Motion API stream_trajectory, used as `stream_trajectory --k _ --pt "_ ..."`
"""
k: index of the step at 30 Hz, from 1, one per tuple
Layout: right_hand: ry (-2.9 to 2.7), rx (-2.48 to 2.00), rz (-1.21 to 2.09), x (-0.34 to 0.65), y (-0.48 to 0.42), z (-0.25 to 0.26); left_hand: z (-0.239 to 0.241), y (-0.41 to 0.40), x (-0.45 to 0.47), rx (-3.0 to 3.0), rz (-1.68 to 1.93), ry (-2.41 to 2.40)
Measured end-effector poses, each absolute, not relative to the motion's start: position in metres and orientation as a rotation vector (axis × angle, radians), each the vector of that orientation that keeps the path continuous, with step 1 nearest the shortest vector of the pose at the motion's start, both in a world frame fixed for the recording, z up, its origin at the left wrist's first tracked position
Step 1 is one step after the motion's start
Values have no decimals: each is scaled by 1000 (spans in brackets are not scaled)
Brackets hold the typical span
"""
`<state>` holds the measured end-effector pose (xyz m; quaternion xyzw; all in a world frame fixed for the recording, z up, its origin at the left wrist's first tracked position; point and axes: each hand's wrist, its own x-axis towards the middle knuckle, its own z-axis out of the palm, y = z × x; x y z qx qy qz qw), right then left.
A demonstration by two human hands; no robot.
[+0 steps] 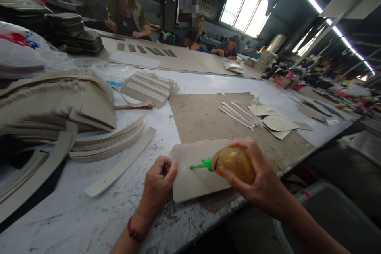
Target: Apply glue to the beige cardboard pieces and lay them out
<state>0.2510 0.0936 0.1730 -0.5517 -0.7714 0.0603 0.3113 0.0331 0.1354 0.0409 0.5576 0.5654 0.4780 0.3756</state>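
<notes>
My right hand point(250, 168) is wrapped round an amber glue bottle point(235, 162) with a green nozzle. The bottle is tilted on its side, and its nozzle tip points left over a stack of beige boards point(193, 186) with rounded corners. A few small specks show on the top board near the tip. At the left edge of these boards is my left hand point(160, 180), its fingers curled and its thumb against the edge. Left of that hand, a long beige strip point(122, 162) lies on the white table point(119, 216).
Bundled beige boards point(95, 103) and curved strips point(107, 143) stand on the left. A brown sheet point(199, 119) carries thin strips point(239, 114) and pale pieces point(279, 123). A grey bin point(324, 198) is below the table edge at right. Co-workers sit across the table.
</notes>
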Motion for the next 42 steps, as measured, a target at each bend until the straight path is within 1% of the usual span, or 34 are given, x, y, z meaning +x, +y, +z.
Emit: stream_trajectory --k 7,12,22,27,31,34,39,42 --pt "-2002 -1428 229 244 99 165 40 135 34 1421 1216 1444" --pt "-2055 -1411 316 240 96 171 39 135 33 1418 1215 1441" --pt "-2078 -1398 222 245 94 175 39 135 33 1407 1219 1437" --pt "-2014 -1363 300 246 88 163 37 135 33 1411 1228 1430" --pt "-1797 -1453 388 258 75 153 35 135 33 1407 1237 1423" --pt "-1677 -1523 374 266 70 151 33 135 33 1401 1238 1420" --pt "-1809 -1486 290 262 75 154 33 132 32 1402 1238 1424" --pt "-1850 -1466 296 252 78 153 34 131 32 1406 1232 1426"
